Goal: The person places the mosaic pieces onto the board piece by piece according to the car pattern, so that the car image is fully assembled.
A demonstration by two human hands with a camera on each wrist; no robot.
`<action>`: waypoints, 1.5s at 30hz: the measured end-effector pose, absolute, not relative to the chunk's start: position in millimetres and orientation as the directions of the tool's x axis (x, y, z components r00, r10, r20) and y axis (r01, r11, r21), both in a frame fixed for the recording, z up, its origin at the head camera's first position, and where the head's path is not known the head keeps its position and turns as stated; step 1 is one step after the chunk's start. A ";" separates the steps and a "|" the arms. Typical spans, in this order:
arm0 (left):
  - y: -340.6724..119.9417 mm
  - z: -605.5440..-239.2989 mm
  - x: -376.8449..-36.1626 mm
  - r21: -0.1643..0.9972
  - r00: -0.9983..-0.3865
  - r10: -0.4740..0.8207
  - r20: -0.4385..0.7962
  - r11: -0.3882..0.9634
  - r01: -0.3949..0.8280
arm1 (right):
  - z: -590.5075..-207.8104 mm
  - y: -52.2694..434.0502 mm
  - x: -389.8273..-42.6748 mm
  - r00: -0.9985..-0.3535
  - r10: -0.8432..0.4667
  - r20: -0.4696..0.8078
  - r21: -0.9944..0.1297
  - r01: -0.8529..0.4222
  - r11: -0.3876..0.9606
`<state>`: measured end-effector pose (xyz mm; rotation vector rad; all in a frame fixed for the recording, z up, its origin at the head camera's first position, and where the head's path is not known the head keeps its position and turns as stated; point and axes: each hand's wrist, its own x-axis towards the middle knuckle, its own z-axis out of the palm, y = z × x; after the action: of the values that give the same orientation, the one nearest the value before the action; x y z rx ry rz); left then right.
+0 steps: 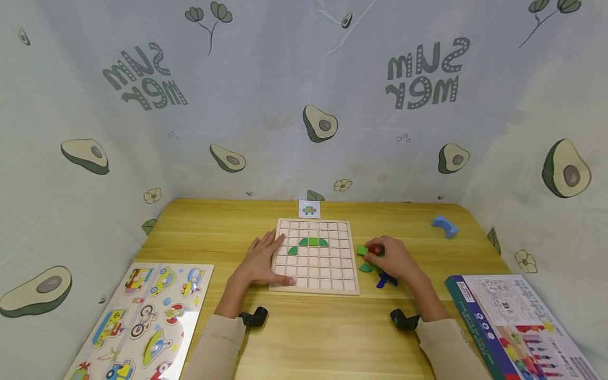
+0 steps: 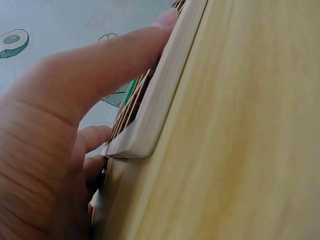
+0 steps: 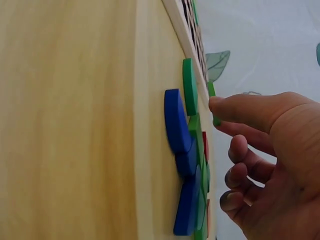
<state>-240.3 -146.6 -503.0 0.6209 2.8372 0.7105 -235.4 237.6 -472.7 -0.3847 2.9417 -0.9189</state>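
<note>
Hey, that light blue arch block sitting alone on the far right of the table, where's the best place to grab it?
Pinch the light blue arch block across its two flat long faces, coming from above. It lies alone on the table, so nothing blocks the fingers; the curved cutout would likely give a poorer hold.

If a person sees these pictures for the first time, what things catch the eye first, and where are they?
In the middle of the yellow wooden table lies a pale wooden grid board with a few green curved pieces in its squares. The left hand rests flat on its left edge. To its right, the right hand reaches into a small heap of green, blue and red wooden pieces.
</note>
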 end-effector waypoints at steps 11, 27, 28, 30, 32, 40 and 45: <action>-147.1 -500.5 -238.9 0.492 -0.902 0.429 -0.056 0.798 0.349 | -467.7 212.9 -235.4 -0.957 -0.272 0.098 -0.632 -0.271 0.726; -146.9 -503.1 -239.6 0.488 -0.903 0.427 -0.048 0.799 0.351 | -470.0 156.9 -241.1 -0.958 -0.279 0.059 -0.687 -0.242 0.685; -146.8 -502.9 -239.5 0.486 -0.904 0.426 -0.049 0.801 0.351 | -471.5 154.4 -241.6 -0.958 -0.279 0.062 -0.687 -0.244 0.685; -146.2 -502.4 -240.1 0.485 -0.905 0.423 -0.050 0.802 0.348 | -472.5 149.6 -241.9 -0.955 -0.286 0.072 -0.686 -0.256 0.682; -145.6 -501.7 -240.4 0.489 -0.906 0.421 -0.048 0.801 0.346 | -473.6 145.0 -241.6 -0.954 -0.292 0.075 -0.685 -0.262 0.680; -144.7 -501.3 -242.0 0.485 -0.908 0.416 -0.046 0.804 0.344 | -476.4 129.0 -244.4 -0.938 -0.338 0.083 -0.676 -0.302 0.672; -145.0 -502.8 -240.6 0.482 -0.909 0.412 -0.055 0.809 0.337 | -479.9 120.8 -245.7 -0.934 -0.349 0.074 -0.690 -0.301 0.658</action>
<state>-240.6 -145.0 -502.8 0.5919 2.8368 0.7120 -245.7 120.8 -479.9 -0.5495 2.8007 -1.1479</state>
